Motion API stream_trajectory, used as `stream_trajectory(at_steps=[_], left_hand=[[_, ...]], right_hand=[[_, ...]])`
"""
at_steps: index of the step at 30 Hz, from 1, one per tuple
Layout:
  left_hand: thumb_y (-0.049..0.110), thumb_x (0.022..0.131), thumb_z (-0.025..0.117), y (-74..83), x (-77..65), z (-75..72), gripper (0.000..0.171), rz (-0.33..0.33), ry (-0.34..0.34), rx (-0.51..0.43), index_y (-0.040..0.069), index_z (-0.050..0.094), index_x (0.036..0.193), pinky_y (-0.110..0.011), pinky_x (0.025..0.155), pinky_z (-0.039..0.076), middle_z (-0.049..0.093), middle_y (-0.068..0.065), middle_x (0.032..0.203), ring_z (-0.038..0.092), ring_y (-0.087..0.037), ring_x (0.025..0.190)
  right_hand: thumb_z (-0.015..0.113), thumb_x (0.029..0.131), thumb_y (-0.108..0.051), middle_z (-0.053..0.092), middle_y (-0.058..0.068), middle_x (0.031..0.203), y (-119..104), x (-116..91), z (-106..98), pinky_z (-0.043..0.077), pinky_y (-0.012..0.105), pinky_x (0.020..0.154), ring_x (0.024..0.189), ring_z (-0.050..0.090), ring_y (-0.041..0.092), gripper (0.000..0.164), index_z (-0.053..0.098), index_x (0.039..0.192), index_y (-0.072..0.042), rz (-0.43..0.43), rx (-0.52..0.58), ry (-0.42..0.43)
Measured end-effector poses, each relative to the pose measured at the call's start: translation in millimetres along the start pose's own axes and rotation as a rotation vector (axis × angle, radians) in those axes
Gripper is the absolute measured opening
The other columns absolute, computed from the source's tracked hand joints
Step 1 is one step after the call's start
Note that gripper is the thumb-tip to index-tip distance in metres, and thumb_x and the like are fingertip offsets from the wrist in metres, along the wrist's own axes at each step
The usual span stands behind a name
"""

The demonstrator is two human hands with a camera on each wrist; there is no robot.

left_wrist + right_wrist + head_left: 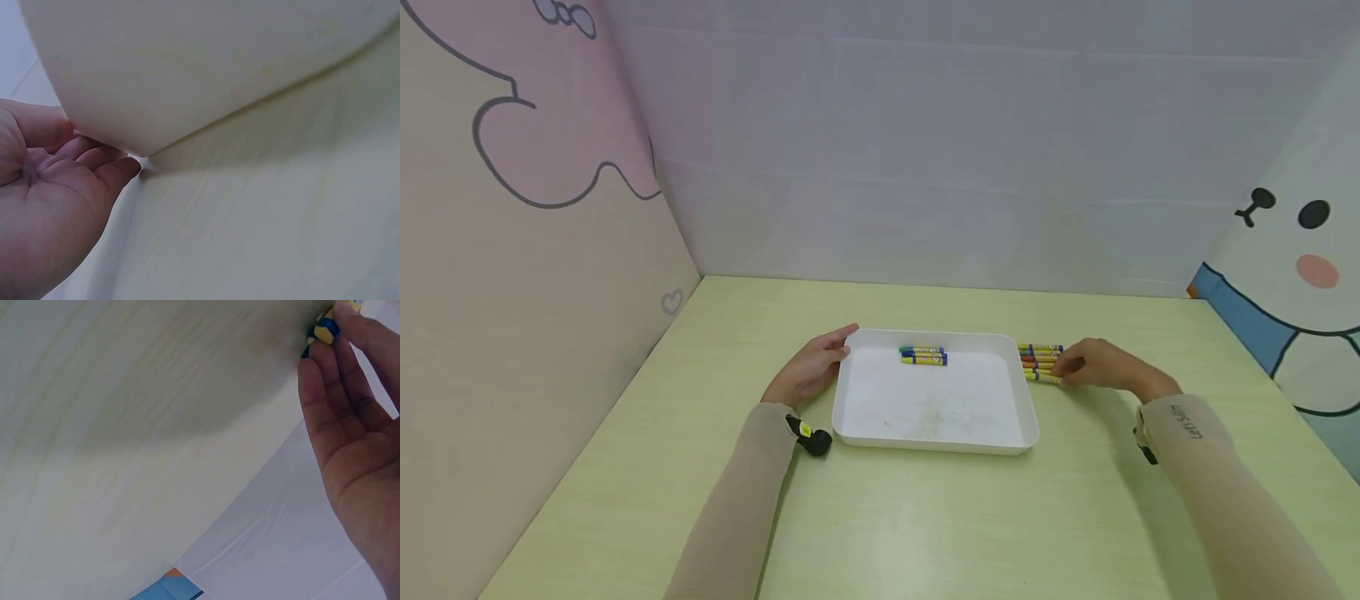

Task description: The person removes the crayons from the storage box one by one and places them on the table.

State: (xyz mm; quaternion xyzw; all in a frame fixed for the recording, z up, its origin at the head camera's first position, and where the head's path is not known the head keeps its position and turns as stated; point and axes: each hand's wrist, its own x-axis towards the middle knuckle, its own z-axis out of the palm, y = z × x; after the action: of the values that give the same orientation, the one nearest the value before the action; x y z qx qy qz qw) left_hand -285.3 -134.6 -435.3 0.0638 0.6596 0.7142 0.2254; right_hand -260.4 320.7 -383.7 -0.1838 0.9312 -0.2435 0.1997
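Note:
A shallow white tray [880, 408] lies on the table, and my left hand [811, 367] holds its left side near the far corner. In the left wrist view the thumb is against the tray wall [187, 75], with the fingers at its lower edge. Three crayons [924, 361] in yellow and blue wrappers lie side by side inside the tray, near its far edge. Right of the tray, several more crayons [1037, 365] lie in a row. My right hand [1101, 365] pinches at their right ends; the right wrist view shows thumb and fingers around a crayon end [325, 331].
The pale wood-look table [895, 525] runs back to a whitish wall sheet [925, 167]. Cartoon-printed panels stand at the left [565, 292] and right [1300, 250]. A black wrist camera [815, 442] on the left sleeve sits close to the tray's left side.

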Motion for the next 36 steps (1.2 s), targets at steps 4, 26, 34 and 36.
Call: stream_trajectory(at_steps=[4, 26, 34, 36], left_hand=[[-0.001, 0.102, 0.032, 0.5, 0.0, 0.6, 0.053, -0.003, 0.001, -0.002, 0.006, 0.020, 0.153, -0.039, 0.121, 0.017, 0.018, -0.008, 0.161, 0.017, -0.023, 0.148], [-0.002, 0.102, 0.032, -0.2, 0.7, 0.2, 0.053, -0.007, 0.010, 0.002, 0.006, 0.021, 0.153, -0.040, 0.121, 0.019, 0.020, -0.009, 0.160, 0.020, -0.024, 0.147], [-0.001, 0.102, 0.033, 1.2, -0.5, 0.6, 0.053, -0.008, 0.011, 0.006, 0.006, 0.022, 0.153, -0.040, 0.121, 0.019, 0.020, -0.009, 0.160, 0.020, -0.023, 0.147], [-0.001, 0.102, 0.032, 1.4, -1.0, 0.5, 0.053, -0.004, 0.006, 0.007, 0.006, 0.021, 0.153, -0.040, 0.121, 0.019, 0.020, -0.009, 0.160, 0.019, -0.024, 0.147]], right_hand=[[0.069, 0.087, -0.010, 0.070, 0.009, 0.099, 1.6, 0.9, 0.0, 0.052, 0.031, 0.076, 0.088, 0.060, 0.014, 0.019, 0.071, 0.103, 0.000, 0.003, -0.016, 0.004], [0.069, 0.087, -0.010, 0.068, 0.010, 0.097, 0.4, -3.7, 2.8, 0.051, 0.033, 0.073, 0.086, 0.059, 0.017, 0.016, 0.071, 0.101, -0.002, 0.005, -0.022, 0.042], [0.071, 0.086, -0.014, 0.068, 0.011, 0.100, 1.4, -4.2, 1.0, 0.052, 0.036, 0.078, 0.090, 0.061, 0.020, 0.019, 0.071, 0.102, -0.003, 0.023, -0.014, 0.051], [0.070, 0.087, -0.014, 0.068, 0.012, 0.101, 0.7, -4.4, 0.0, 0.052, 0.036, 0.078, 0.090, 0.060, 0.020, 0.019, 0.071, 0.102, -0.003, 0.027, -0.006, 0.049]])
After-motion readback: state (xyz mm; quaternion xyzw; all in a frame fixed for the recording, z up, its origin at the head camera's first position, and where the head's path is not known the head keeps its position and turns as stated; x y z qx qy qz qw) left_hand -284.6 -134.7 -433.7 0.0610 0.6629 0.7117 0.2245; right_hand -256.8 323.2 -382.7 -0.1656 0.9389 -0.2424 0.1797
